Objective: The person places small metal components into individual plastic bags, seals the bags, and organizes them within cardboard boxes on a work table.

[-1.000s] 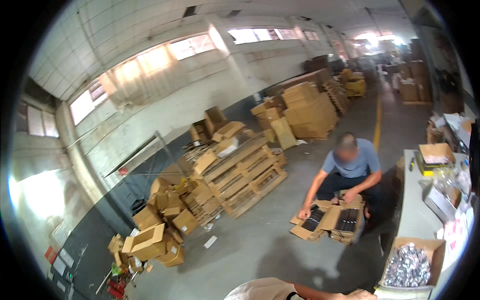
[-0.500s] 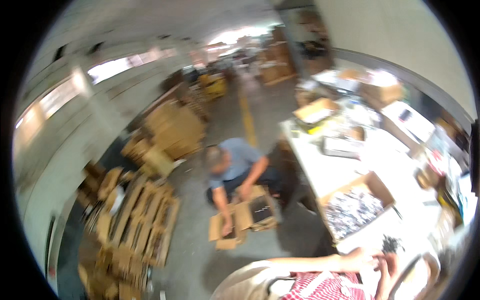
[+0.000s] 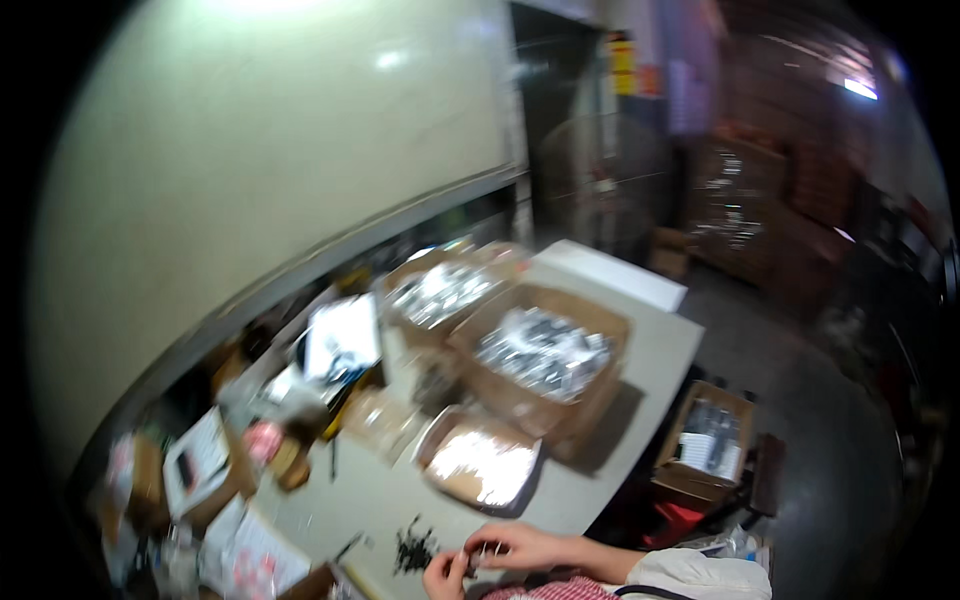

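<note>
My left hand [image 3: 445,578] and my right hand [image 3: 522,547] meet at the near edge of the table, fingertips pinched together. Between them is something small, too blurred to name. Just beyond my left hand lies a loose pile of small black parts [image 3: 413,548] on the pale table top [image 3: 370,505]. A shallow tray [image 3: 530,488] of shiny contents sits past my right hand. Behind it stands an open cardboard box [image 3: 585,425] filled with glossy, silvery plastic-wrapped pieces.
A second box of silvery packs [image 3: 440,293] stands farther back. Clear bags [image 3: 380,422], a white box with a dark object on it [image 3: 195,465] and papers crowd the left. Off the table's right side, a carton of clear packs [image 3: 708,440] sits lower down.
My view has swung far to the right, from the aisle with a crouching person to the wall and the table's other end. Both hands stay close together at the near table edge.
</note>
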A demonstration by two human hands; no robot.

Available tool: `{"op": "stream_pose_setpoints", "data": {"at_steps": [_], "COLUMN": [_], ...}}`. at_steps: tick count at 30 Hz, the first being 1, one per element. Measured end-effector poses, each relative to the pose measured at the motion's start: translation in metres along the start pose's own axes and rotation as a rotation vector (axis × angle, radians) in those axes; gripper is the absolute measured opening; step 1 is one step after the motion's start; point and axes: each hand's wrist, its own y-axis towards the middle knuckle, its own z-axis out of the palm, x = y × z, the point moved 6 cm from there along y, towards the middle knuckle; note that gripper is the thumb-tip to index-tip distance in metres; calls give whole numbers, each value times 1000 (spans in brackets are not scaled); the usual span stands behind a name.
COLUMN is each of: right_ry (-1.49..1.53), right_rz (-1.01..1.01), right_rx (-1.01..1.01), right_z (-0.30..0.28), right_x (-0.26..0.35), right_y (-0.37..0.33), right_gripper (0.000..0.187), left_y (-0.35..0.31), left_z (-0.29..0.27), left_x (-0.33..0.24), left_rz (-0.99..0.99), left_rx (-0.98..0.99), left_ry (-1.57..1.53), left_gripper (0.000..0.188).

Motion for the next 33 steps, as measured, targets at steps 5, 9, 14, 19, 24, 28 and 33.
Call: {"op": "stream_pose_setpoints", "data": {"at_steps": [5,9,14,19,24,28,33], "right_ry": [-269,-17,-9,-116,-171,-210,-281], "right_rz": [161,260,247,211,194,180,157], "right_rx": [-316,-311,-308,-341,-383,-410,-473], "right_z": [-10,1,8,3,4,5,4], "right_x": [-19,-54,-50,-41,-37,-34,-30], "right_y": [-40,-63,-46,-41,-44,-47,-61], "right_gripper": [22,20,24,27,30,33,36], "left_y": [23,8,-2,-1,16,15,9], "left_z": [47,51,40,38,28,29,36], "left_x": [16,30,41,20,29,27,19], "left_rz": [58,136,-188,-38,124,180,241], "left_rx": [283,405,475,473,393,375,420], "left_ry": [15,19,-96,-46,20,-25,-30], "left_gripper": [21,18,30,27,23,18,15]}}
